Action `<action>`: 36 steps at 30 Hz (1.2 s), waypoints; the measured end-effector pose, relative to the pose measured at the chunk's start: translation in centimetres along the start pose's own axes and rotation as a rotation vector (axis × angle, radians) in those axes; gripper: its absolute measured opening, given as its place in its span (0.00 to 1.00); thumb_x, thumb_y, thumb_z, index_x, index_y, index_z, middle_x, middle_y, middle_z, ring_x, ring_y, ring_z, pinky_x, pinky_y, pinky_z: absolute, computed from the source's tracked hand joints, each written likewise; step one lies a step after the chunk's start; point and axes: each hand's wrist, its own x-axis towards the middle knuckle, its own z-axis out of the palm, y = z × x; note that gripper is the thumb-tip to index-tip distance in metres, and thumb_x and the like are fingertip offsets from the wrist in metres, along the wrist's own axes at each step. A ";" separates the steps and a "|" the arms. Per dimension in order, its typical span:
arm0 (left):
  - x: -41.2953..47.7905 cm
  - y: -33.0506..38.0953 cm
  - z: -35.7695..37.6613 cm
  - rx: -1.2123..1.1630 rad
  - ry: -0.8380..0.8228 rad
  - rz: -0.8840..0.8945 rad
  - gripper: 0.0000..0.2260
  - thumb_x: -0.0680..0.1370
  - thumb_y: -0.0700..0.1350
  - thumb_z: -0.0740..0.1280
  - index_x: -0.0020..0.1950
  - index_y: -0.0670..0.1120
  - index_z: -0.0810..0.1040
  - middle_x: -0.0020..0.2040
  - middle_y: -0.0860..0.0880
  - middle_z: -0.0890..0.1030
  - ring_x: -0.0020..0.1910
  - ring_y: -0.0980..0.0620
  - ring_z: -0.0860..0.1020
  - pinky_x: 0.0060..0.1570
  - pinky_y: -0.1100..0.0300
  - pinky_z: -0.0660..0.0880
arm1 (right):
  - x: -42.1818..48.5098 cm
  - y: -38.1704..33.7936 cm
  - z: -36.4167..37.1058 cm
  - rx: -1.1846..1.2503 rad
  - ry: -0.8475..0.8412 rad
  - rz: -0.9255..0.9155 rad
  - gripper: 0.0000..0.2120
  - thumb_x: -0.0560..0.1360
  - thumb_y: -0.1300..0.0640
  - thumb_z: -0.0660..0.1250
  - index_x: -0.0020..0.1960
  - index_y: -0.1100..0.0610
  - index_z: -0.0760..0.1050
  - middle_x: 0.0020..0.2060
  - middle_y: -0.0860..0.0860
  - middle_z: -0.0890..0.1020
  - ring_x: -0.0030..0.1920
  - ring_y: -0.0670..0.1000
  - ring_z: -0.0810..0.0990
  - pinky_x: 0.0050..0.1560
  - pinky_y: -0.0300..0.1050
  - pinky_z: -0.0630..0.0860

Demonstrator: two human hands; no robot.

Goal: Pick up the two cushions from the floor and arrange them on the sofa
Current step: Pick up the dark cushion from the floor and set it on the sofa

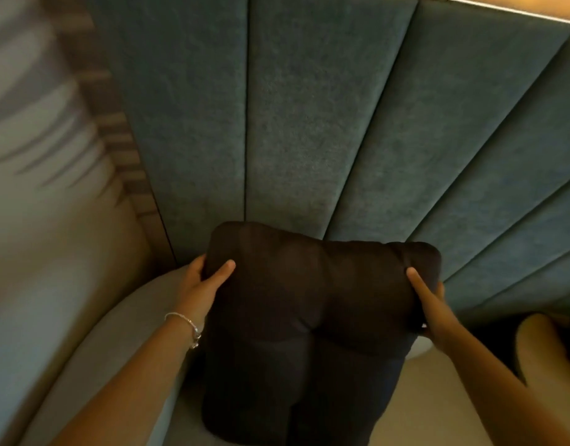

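A dark brown cushion (309, 304) fills the lower middle of the view, held upright over the pale sofa seat (438, 397). My left hand (203, 281) grips its upper left edge, thumb on the front face. My right hand (428, 304) grips its upper right edge in the same way. The cushion's top sits close to the blue-green padded panels (309, 123) behind the sofa. A second dark shape (489, 336) lies at the right behind my right arm; I cannot tell whether it is the other cushion.
The sofa's rounded light armrest (122, 342) curves along the left. A tan rounded cushion (544, 349) sits at the right edge. A pale wall (36, 156) and a brown striped strip (116, 123) stand to the left of the panels.
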 end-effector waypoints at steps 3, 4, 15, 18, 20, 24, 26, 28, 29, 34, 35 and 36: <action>-0.6 0.6 0.7 0.007 0.238 0.073 0.03 0.70 0.49 0.72 0.40 0.54 0.79 0.42 0.51 0.81 0.47 0.48 0.80 0.44 0.56 0.75 | -1.0 -0.1 0.5 -0.047 -0.020 -0.102 0.50 0.52 0.22 0.63 0.69 0.38 0.56 0.67 0.54 0.69 0.62 0.58 0.70 0.56 0.59 0.72; -0.6 1.4 0.6 0.001 0.269 0.108 0.03 0.69 0.49 0.72 0.38 0.53 0.79 0.40 0.51 0.81 0.45 0.49 0.80 0.42 0.56 0.75 | -1.2 -0.7 0.4 -0.067 -0.026 -0.120 0.49 0.52 0.22 0.62 0.69 0.37 0.55 0.66 0.53 0.70 0.62 0.58 0.71 0.55 0.59 0.74; 1.4 1.5 -5.4 0.177 0.329 -0.114 0.18 0.75 0.48 0.67 0.63 0.41 0.76 0.60 0.38 0.79 0.56 0.41 0.77 0.59 0.48 0.73 | -0.6 -0.1 7.2 0.005 -0.090 -0.292 0.40 0.69 0.41 0.67 0.74 0.52 0.54 0.69 0.54 0.69 0.67 0.56 0.69 0.65 0.50 0.67; 1.2 1.4 -4.4 0.227 0.344 -0.066 0.19 0.75 0.50 0.67 0.61 0.40 0.77 0.58 0.37 0.79 0.57 0.38 0.77 0.57 0.50 0.73 | -0.2 0.0 6.4 0.008 -0.146 -0.239 0.38 0.71 0.42 0.65 0.74 0.51 0.52 0.70 0.53 0.68 0.68 0.56 0.68 0.67 0.53 0.66; 1.1 1.5 -3.8 0.316 0.398 -0.039 0.20 0.75 0.50 0.66 0.61 0.38 0.77 0.59 0.35 0.79 0.58 0.37 0.76 0.55 0.51 0.71 | -0.4 0.0 6.3 -0.011 -0.140 -0.241 0.37 0.73 0.44 0.64 0.74 0.53 0.51 0.71 0.55 0.66 0.69 0.56 0.67 0.68 0.56 0.65; 0.1 3.3 -3.0 0.705 0.518 0.390 0.26 0.76 0.48 0.66 0.72 0.40 0.66 0.70 0.37 0.71 0.69 0.38 0.68 0.67 0.46 0.64 | -2.3 -1.5 7.3 -0.380 0.175 -0.650 0.36 0.75 0.44 0.59 0.75 0.52 0.44 0.76 0.58 0.54 0.75 0.58 0.52 0.71 0.59 0.51; -0.2 3.4 -2.9 1.005 0.412 0.699 0.26 0.78 0.49 0.61 0.74 0.41 0.62 0.73 0.38 0.66 0.72 0.37 0.63 0.69 0.43 0.61 | -3.0 -2.5 7.9 -0.570 0.301 -0.860 0.34 0.75 0.40 0.55 0.75 0.45 0.42 0.76 0.53 0.50 0.75 0.55 0.44 0.69 0.61 0.40; -0.2 3.1 -2.5 1.148 0.187 0.647 0.25 0.80 0.50 0.54 0.76 0.46 0.56 0.77 0.41 0.58 0.76 0.40 0.55 0.72 0.44 0.56 | -3.2 -2.6 8.8 -0.828 0.220 -0.889 0.31 0.75 0.37 0.49 0.74 0.41 0.40 0.76 0.50 0.47 0.75 0.53 0.39 0.69 0.64 0.35; -0.1 2.6 -2.4 1.192 0.066 0.508 0.25 0.81 0.51 0.52 0.77 0.48 0.52 0.79 0.44 0.52 0.77 0.42 0.50 0.73 0.44 0.53 | -3.1 -2.3 9.2 -0.961 0.136 -0.846 0.31 0.75 0.36 0.46 0.74 0.41 0.40 0.77 0.50 0.46 0.75 0.53 0.38 0.69 0.66 0.35; 1.5 3.0 -2.9 1.415 0.061 0.477 0.25 0.79 0.56 0.51 0.76 0.55 0.54 0.79 0.49 0.50 0.78 0.45 0.47 0.72 0.40 0.49 | -2.0 -3.0 9.6 -1.033 0.097 -0.869 0.30 0.74 0.34 0.44 0.74 0.40 0.45 0.77 0.51 0.51 0.75 0.54 0.41 0.67 0.66 0.34; 1.5 3.3 -2.5 1.428 0.080 0.565 0.25 0.79 0.56 0.52 0.76 0.55 0.57 0.79 0.49 0.53 0.77 0.45 0.48 0.71 0.40 0.49 | -1.9 -3.3 9.7 -1.048 0.113 -0.882 0.30 0.74 0.34 0.43 0.74 0.40 0.46 0.77 0.50 0.53 0.76 0.53 0.42 0.66 0.65 0.33; 1.4 3.5 -1.9 1.448 0.061 0.610 0.24 0.79 0.56 0.51 0.76 0.55 0.58 0.79 0.49 0.54 0.77 0.45 0.48 0.71 0.40 0.48 | -1.8 -3.5 9.8 -1.071 0.107 -0.874 0.29 0.74 0.34 0.43 0.74 0.40 0.48 0.76 0.49 0.54 0.76 0.52 0.43 0.67 0.66 0.33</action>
